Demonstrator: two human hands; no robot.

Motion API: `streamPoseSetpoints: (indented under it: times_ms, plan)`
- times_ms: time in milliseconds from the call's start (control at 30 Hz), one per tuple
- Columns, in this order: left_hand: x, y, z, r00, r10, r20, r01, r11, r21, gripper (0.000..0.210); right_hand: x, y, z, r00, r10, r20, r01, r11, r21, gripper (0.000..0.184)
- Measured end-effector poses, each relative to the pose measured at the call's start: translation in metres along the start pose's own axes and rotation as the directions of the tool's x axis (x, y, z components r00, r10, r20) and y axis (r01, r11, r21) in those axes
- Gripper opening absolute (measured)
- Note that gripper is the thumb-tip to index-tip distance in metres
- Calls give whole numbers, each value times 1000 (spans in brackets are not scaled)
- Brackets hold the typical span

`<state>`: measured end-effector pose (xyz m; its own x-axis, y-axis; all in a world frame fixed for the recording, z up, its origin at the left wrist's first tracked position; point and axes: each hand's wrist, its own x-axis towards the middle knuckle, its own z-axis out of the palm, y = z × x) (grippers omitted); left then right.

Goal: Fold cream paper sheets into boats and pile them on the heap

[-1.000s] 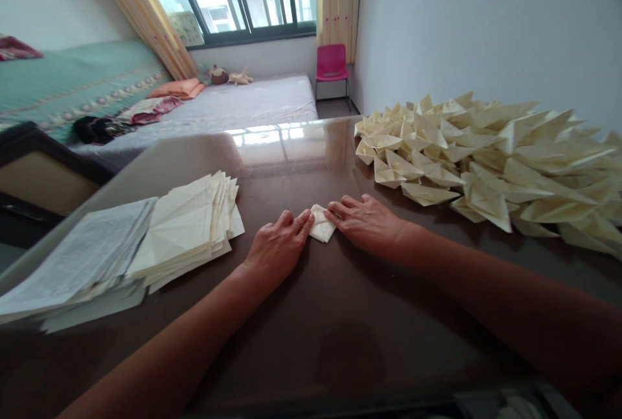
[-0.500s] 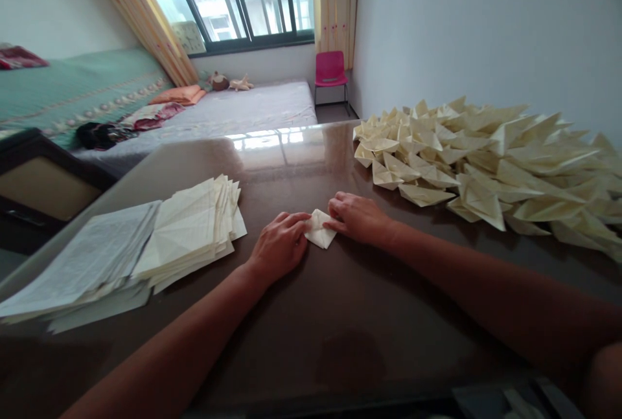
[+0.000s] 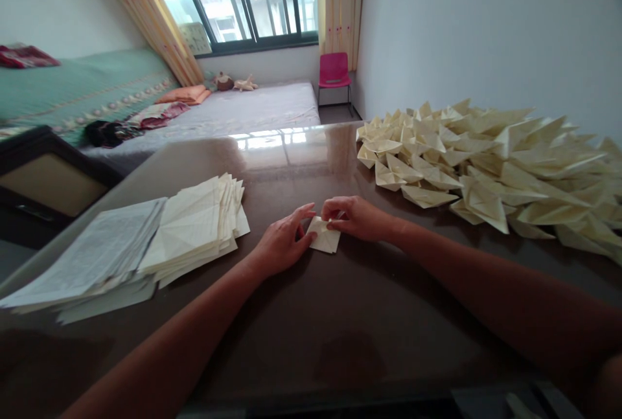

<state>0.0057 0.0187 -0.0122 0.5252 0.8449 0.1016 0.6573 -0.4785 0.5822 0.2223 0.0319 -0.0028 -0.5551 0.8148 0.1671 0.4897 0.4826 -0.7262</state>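
Note:
A small folded square of cream paper (image 3: 324, 242) lies on the brown table in front of me, one corner towards the far side. My left hand (image 3: 284, 237) rests at its left, the thumb tip pressing on the paper's left edge while the other fingers stretch out above, apart from the thumb. From the right, my right hand (image 3: 357, 217) pinches a flap near the paper's upper right side between thumb and curled fingers. A large pile of folded cream paper pieces (image 3: 481, 160) with pointed ends covers the table's right side.
To the left lie a stack of creased cream sheets (image 3: 187, 225) and a stack of printed greyish sheets (image 3: 111, 244). The glossy brown table (image 3: 291, 328) stretches between the stacks and the pile. Beyond it are a bed (image 3: 272, 105) and a pink chair (image 3: 334, 70).
My left fingers have lifted off the paper and spread, leaving the thumb on it. My right hand has turned and now pinches the paper's flap. The paper has rotated a little.

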Motion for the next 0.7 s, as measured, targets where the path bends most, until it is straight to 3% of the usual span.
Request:
streamPoseSetpoints:
  times_ms: [133,200,367,433,500,600,700]
  plan:
    - [2,-2,-6,999,8,46,1,981,-193,53,1,-5,-1,987,-160,-33,163,983,85,4]
    - [3,-3,-7,996,-15,83,44,936,-349,45,1,-8,-1,981,-183,-68,191,974,122,5]
    - [2,1,-5,982,-144,123,189,711,-677,38,5,-6,2,973,84,-213,-5,937,348,34]
    - [1,5,-2,982,-168,90,179,646,-742,43,6,-2,6,973,176,-147,-94,890,446,44]
    - [1,7,1,983,-179,49,150,610,-778,45,6,1,10,980,190,-61,-135,855,500,45]
    - [1,5,4,985,-163,-59,79,721,-688,32,5,-1,16,990,106,-88,-61,911,408,29]
    - [1,1,3,959,-76,-274,-22,940,-340,22,0,-6,16,972,-26,-236,34,999,31,13]
